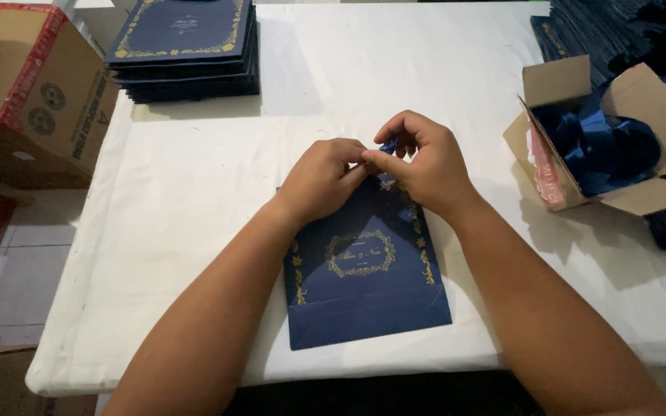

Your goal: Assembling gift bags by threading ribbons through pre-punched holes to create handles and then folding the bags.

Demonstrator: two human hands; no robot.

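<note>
Flat navy paper bag with gold ornament print lies on the white-covered surface, bottom fold toward the person, top edge away. Both hands meet at that top edge, touching each other. Left hand curled, fingers closed down onto the bag's upper rim. Right hand pinches a small bit of blue ribbon between thumb and forefinger, other fingers arched above. Exact ribbon path hidden under the fingers; cannot tell if it passes through a hole.

Stack of matching navy bags sits far left on the surface, well apart from the hands. Open cardboard box at right holds more blue ribbon. Larger taped carton off the left edge of the surface.

Judgement: step in hand looks like fixing the ribbon at the bag's top. To do it well: keep the bag flat and pinned with the left hand so it doesn't slide on the cloth, keep the ribbon untwisted, pull evenly, and avoid creasing the rim or scuffing the gold print. Work close to the edge with fingertips only; a hard tug could tear the paper.
</note>
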